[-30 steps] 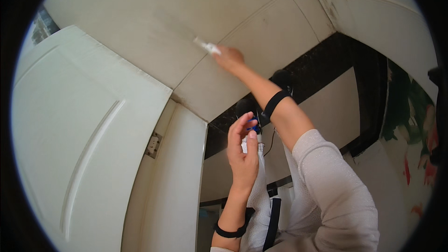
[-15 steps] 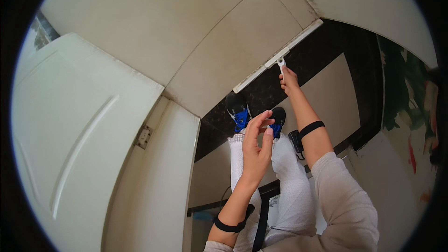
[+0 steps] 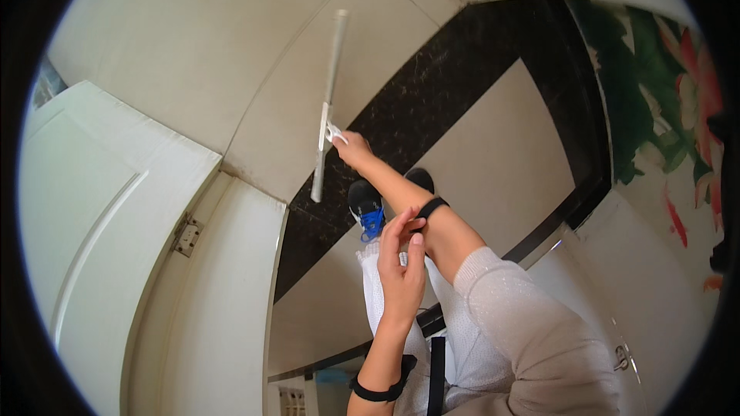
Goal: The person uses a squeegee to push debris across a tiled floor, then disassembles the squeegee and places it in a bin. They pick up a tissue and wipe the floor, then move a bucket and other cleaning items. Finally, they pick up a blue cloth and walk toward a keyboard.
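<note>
Our R hand (image 3: 355, 152) is closed round the white handle (image 3: 336, 135) of a squeegee (image 3: 324, 119). Its long pale bar (image 3: 334, 65) lies just ahead & to the L of that hand, long axis running away from us: far end well ahead of the R hand & leaning slightly R, near end off its L side & a bit closer to us. So R's the nearer hand by a lot.

Our L hand (image 3: 402, 273) holds nothing we can see: fingers half curled, thumb apart from them, back twd us from the R hand & slightly R of it, well apart from the bar. In our view it overlaps the R forearm by the black band (image 3: 433, 206); can't tell if they touch.

Ahead of the R hand the bar shows against pale tile (image 3: 262, 46), near end over a dark strip (image 3: 432, 73). Can't tell if it meets the floor; it's a bit blurred. R fingers' wrap is mostly hidden by the hand itself. L shoe (image 3: 367, 204) shows btwn our hands; R shoe (image 3: 422, 177) is part-hidden by the R forearm. White door (image 3: 100, 208), well L of both hands, is cut off by the lens rim.
</note>
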Demonstrator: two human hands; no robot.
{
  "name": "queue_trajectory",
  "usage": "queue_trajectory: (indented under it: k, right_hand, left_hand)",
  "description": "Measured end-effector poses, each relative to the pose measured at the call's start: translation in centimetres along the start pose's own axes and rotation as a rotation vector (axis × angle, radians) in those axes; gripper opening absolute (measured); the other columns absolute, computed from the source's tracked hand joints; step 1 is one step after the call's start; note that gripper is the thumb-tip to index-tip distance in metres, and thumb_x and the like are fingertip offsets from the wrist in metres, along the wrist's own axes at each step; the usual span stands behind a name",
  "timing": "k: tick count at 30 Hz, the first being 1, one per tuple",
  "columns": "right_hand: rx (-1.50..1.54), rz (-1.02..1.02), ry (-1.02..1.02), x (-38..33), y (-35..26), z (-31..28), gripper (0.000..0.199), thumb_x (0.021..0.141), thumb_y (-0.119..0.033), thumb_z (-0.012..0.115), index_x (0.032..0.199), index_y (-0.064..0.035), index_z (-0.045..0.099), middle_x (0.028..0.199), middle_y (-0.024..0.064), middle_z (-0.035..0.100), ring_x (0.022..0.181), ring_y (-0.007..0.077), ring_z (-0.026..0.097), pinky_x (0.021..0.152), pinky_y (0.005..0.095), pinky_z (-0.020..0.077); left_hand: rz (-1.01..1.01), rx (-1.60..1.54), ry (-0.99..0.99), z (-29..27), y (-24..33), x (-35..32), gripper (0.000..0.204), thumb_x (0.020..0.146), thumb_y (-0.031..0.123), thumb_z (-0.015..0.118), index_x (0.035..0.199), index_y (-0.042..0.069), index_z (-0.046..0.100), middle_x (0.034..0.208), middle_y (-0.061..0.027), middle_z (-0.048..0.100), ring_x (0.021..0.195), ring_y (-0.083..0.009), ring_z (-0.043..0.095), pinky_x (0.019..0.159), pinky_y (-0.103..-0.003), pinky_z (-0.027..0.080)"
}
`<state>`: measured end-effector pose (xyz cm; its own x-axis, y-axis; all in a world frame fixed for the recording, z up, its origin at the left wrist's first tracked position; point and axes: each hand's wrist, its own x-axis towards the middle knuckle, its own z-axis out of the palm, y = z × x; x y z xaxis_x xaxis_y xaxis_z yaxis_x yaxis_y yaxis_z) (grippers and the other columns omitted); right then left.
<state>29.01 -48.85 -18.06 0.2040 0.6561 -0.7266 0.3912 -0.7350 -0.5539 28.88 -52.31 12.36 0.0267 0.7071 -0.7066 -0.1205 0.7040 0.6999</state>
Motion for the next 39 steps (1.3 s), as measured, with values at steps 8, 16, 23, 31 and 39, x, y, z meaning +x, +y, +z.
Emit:
queue_trajectory:
  k: [8,16,23,31,39]
  right_hand:
    - [0.389,0.441,-0.180,1.9,2.1,-11.0,0.026,0.085,-0.030,0.053,0.101,-0.0113,0.061,0.060,-0.0005,0.047,0.039,0.0048,0.034,0.035,0.0218,0.0268]
    - [0.561,0.601,0.033,1.4,9.1,-22.3,0.026,0.084,-0.028,0.057,0.103,-0.0117,0.061,0.059,0.0012,0.049,0.039,0.0071,0.034,0.034,0.0239,0.0256]
    - [0.711,0.281,0.069,6.0,6.7,-28.2,0.022,0.086,-0.027,0.054,0.092,-0.0068,0.057,0.058,0.0006,0.048,0.037,0.0055,0.032,0.031,0.0215,0.0222]
    - [-0.475,-0.069,0.519,10.4,5.6,-28.3,0.029,0.083,-0.029,0.052,0.110,-0.0184,0.056,0.093,0.0141,0.062,0.083,0.0351,0.060,0.073,0.0460,0.0473]
    - [-0.463,0.254,0.385,3.9,14.6,-32.9,0.035,0.084,-0.032,0.049,0.115,-0.0158,0.055,0.096,0.0128,0.062,0.090,0.0326,0.058,0.075,0.0438,0.0467]
  left_hand:
    - [-0.048,0.124,-0.044,0.0,-3.4,-0.4,0.033,0.086,0.001,0.045,0.118,0.001,0.047,0.115,-0.0103,0.050,0.101,-0.0175,0.053,0.084,-0.028,0.042]
    - [-0.036,0.223,-0.241,3.7,-2.6,-0.6,0.032,0.086,0.001,0.045,0.119,0.002,0.047,0.114,-0.0088,0.051,0.101,-0.0163,0.052,0.084,-0.027,0.042]
    - [-0.063,0.206,-0.257,6.8,-4.6,0.9,0.033,0.086,0.000,0.045,0.119,0.003,0.046,0.117,-0.0091,0.050,0.103,-0.0168,0.051,0.089,-0.029,0.040]
    - [-0.002,0.405,-0.319,7.9,-6.2,4.3,0.033,0.083,-0.005,0.045,0.115,0.000,0.049,0.110,-0.0103,0.052,0.096,-0.0165,0.054,0.079,-0.026,0.043]
    - [0.034,0.427,-0.373,11.0,-6.3,4.5,0.034,0.083,-0.005,0.046,0.117,0.002,0.047,0.114,-0.0111,0.050,0.101,-0.0175,0.054,0.083,-0.027,0.044]
